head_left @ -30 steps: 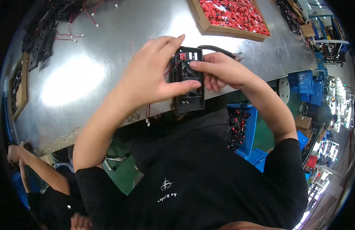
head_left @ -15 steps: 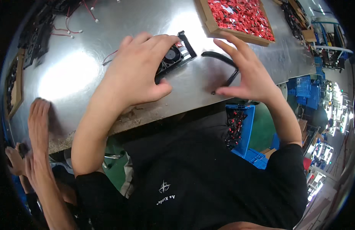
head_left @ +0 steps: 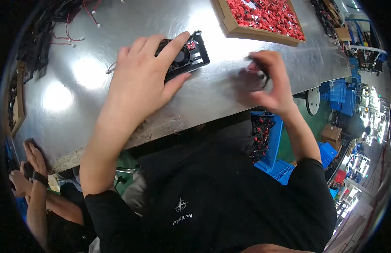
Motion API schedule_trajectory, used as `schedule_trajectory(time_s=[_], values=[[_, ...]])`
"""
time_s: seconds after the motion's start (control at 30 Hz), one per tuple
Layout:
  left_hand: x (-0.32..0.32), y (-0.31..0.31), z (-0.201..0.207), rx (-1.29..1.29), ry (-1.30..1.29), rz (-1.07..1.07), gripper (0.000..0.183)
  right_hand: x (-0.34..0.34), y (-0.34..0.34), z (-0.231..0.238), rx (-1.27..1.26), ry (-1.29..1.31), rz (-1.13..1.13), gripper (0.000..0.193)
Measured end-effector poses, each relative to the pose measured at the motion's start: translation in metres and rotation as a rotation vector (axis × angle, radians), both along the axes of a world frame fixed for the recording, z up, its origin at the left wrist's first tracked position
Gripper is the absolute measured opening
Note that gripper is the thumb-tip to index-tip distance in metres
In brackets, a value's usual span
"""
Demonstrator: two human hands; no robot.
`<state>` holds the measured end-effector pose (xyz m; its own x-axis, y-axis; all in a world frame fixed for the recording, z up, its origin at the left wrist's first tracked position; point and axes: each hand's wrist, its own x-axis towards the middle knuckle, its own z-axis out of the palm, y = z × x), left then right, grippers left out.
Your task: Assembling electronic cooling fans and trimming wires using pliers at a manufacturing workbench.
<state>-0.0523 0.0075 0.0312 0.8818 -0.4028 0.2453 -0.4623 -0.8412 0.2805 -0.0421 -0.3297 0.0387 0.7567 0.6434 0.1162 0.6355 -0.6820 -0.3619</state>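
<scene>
My left hand (head_left: pixel 138 69) lies over a black plastic housing (head_left: pixel 200 49) on the metal table, fingers across its top and thumb along the near side. A round black fan (head_left: pixel 182 58) and a small red piece (head_left: pixel 190 44) show in the housing; its left part is hidden under my palm. To the right, my right hand (head_left: pixel 279 82) curls around a dark, curved object (head_left: pixel 261 75) just above the tabletop. Motion blurs this object, so its kind cannot be made out.
A cardboard tray (head_left: pixel 263 37) of small red parts stands at the far right. Red wires (head_left: pixel 69 40) and black parts (head_left: pixel 33 59) lie at the far left. Beyond the near edge is a blue crate (head_left: pixel 274 141) with black and red parts. A co-worker's hand (head_left: pixel 35 157) rests at the left edge.
My left hand and the housing have shifted slightly left. My right hand has closed, and the black curved strip that lay beside it no longer shows on the table. The co-worker's hands moved nearer.
</scene>
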Motion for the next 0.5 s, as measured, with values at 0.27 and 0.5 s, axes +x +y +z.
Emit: schedule_trajectory(time_s=[0.27, 0.5], values=[[0.008, -0.014, -0.007, -0.129, -0.029, -0.058, 0.069, 0.032, 0.090, 0.034, 1.624, 0.649, 0.133, 0.095], [0.008, -0.014, -0.013, -0.133, -0.123, 0.001, 0.062, 0.075, 0.143, 0.024, 1.680, 1.178, 0.487, 0.116]])
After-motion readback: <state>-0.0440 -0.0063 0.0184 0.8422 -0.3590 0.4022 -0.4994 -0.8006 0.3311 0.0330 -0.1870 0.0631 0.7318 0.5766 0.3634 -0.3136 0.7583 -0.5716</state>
